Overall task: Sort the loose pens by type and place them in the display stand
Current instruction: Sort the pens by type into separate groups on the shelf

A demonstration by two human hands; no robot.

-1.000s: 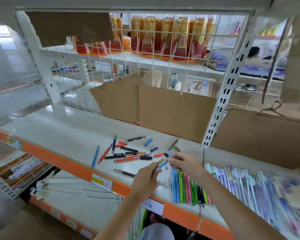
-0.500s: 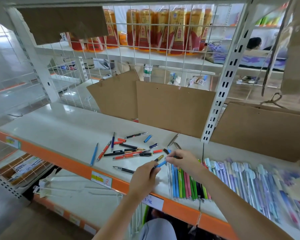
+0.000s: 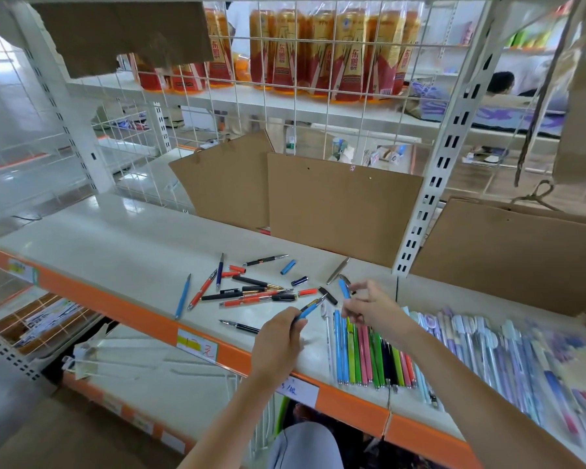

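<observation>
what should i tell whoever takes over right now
Left hand grips a blue pen body, nib showing. Right hand pinches its blue cap, apart from the body.
Done: a row of colored pens lies lined up at the shelf front edge.
Left: cap this pen and place it; then sort the loose pens and caps, plus one black pen nearer the edge.

Bright daylight, blurred warped edges
</observation>
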